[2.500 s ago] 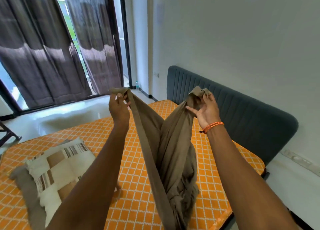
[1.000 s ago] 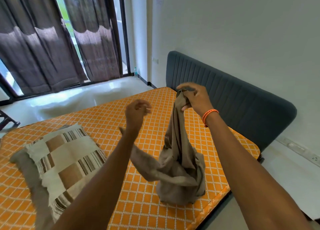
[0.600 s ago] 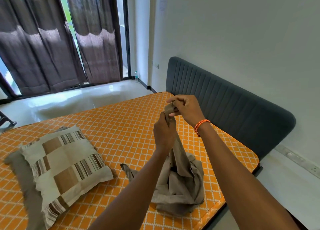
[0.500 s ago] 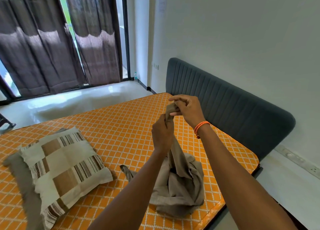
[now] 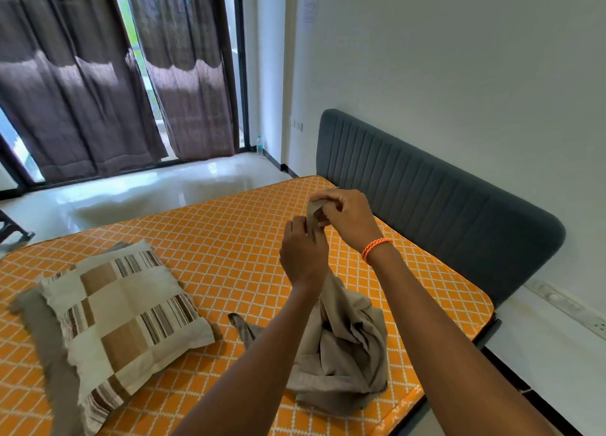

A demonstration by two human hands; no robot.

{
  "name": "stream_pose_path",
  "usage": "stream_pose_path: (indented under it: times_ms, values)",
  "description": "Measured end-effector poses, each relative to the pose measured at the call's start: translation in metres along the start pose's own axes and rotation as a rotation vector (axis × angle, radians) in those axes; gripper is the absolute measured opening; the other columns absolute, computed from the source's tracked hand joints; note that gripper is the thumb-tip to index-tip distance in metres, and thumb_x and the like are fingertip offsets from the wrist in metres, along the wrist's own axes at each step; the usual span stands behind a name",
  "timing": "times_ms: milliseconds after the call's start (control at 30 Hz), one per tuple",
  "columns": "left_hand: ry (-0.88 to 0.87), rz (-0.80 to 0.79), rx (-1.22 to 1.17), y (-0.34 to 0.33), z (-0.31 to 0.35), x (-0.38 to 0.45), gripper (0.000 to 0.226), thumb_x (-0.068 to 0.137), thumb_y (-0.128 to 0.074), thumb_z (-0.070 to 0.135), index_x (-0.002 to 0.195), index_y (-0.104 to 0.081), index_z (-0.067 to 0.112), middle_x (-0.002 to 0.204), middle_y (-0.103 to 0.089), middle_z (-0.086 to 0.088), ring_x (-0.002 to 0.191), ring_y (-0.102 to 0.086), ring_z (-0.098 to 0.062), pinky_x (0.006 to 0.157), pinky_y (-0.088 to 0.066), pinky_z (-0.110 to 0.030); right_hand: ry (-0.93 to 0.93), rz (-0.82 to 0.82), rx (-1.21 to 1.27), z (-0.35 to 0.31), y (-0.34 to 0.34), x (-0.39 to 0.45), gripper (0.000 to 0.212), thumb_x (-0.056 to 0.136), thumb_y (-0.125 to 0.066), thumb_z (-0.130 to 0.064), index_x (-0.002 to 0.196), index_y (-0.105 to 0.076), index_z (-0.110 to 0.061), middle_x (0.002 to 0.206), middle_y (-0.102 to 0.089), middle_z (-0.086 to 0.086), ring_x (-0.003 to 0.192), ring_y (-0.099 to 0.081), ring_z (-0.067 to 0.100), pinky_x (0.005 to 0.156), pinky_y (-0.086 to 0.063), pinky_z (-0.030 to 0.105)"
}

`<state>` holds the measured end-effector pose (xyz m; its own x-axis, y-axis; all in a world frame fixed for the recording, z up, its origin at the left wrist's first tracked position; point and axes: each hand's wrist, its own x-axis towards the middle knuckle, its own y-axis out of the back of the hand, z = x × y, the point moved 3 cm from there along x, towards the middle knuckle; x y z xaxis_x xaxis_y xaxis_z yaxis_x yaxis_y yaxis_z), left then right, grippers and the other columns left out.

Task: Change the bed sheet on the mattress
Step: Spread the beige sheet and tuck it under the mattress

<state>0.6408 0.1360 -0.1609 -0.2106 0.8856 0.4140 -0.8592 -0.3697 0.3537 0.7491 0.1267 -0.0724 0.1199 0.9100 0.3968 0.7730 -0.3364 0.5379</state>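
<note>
The left hand (image 5: 303, 255) has let go and come back to pinch the crumpled grey-brown cloth sheet (image 5: 341, 347) just under the right hand (image 5: 344, 217), which grips its top edge, so both seem to be hunting for a corner to spread over the bare orange checked mattress (image 5: 229, 235).

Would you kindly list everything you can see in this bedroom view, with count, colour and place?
bed sheet: one, taupe, bunched on the mattress near its right edge, top end lifted
mattress: one, orange with white lattice, bare
pillow: one, cream and brown patchwork, on the mattress at left
headboard: one, dark grey, padded, against the wall
curtains: two, dark brown, over the window
bottle: one, clear, on the floor in the corner
bracelet: one, orange, right wrist
left hand: grips the sheet below the right
right hand: pinches the sheet's top end
</note>
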Motion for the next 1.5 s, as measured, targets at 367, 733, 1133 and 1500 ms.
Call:
stream_pose_path:
  times_ms: [367,733,1133,1500]
  values:
    - [0.204,-0.151,0.014,-0.002,-0.025,0.002,0.023,0.085,-0.056,-0.001,0.07,-0.063,0.015,0.075,-0.056,-0.001,0.064,-0.052,-0.023,0.051,-0.029,-0.026,0.223,0.257,-0.452,-0.004,0.015,-0.004,0.017,0.099,-0.063,-0.021,0.109,-0.077,-0.018,0.093,-0.078,0.004,0.082,-0.072,0.024,0.076,-0.062,0.042]
    - [0.693,-0.036,-0.07,0.016,-0.094,0.026,0.022,0.093,-0.061,0.008,0.072,-0.068,0.013,0.076,-0.065,-0.011,0.068,-0.059,-0.031,0.063,-0.05,-0.044,-0.038,0.908,-0.44,0.003,0.134,0.009,0.015,0.101,-0.059,-0.024,0.098,-0.068,-0.013,0.109,-0.061,0.007,0.094,-0.056,0.015,0.078,-0.056,0.03]
    - [-0.125,-0.348,-0.142,0.019,0.038,0.092,0.032,0.085,-0.077,0.024,0.059,-0.059,0.028,0.063,-0.06,0.014,0.064,-0.056,-0.002,0.065,-0.041,-0.022,-0.094,0.121,0.111,0.027,0.059,0.006,0.03,0.099,-0.05,-0.023,0.122,-0.067,-0.032,0.106,-0.068,-0.006,0.104,-0.063,0.018,0.087,-0.052,0.027]
    - [-0.392,-0.208,-0.019,0.041,0.016,0.081,0.043,0.104,-0.062,0.037,0.065,-0.049,0.024,0.06,-0.048,0.006,0.055,-0.043,-0.006,0.055,-0.029,-0.035,0.216,0.08,-0.419,-0.023,0.026,0.029,0.024,0.106,-0.051,-0.035,0.107,-0.074,-0.027,0.087,-0.063,0.002,0.081,-0.061,0.023,0.072,-0.051,0.039]
